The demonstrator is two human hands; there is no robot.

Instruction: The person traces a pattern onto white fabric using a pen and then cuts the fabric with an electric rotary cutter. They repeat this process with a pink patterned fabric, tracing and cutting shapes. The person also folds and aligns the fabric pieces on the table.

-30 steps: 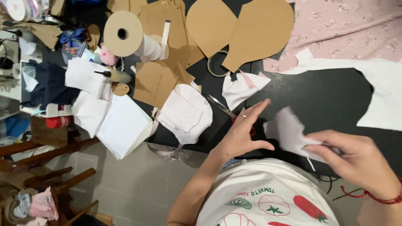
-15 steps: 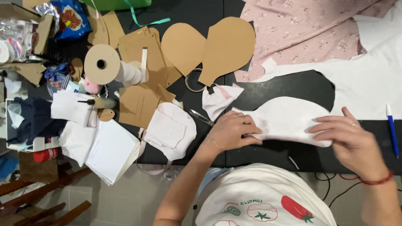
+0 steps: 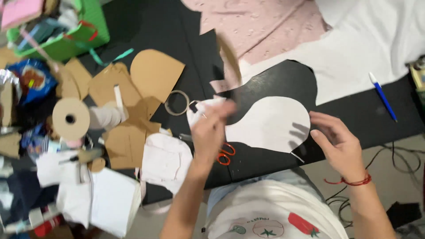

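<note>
A person at a black work surface (image 3: 274,163) lifts a brown cardboard template (image 3: 231,59) clear of a white fabric cut-out (image 3: 270,124), which lies flat near the surface's front edge, just ahead of the person's body. The left hand (image 3: 208,130) is clenched around the template's lower end; the card stands nearly edge-on to the camera and is blurred, so its outline cannot be made out. The right hand (image 3: 338,144) is released, its fingers spread and its fingertips (image 3: 315,132) at the right rim of the cut-out, seemingly to keep the piece from shifting as the template comes away. Red-handled scissors (image 3: 225,154) lie below the left hand at the front edge, within easy reach. More cardboard patterns (image 3: 133,97) and a ring of tape (image 3: 177,102) are spread toward the left side, beside a cardboard spool (image 3: 71,118). Pink fabric (image 3: 261,26) and white cloth (image 3: 372,48) cover the far right corner, where a blue pen (image 3: 383,96) rests near the right edge.
</note>
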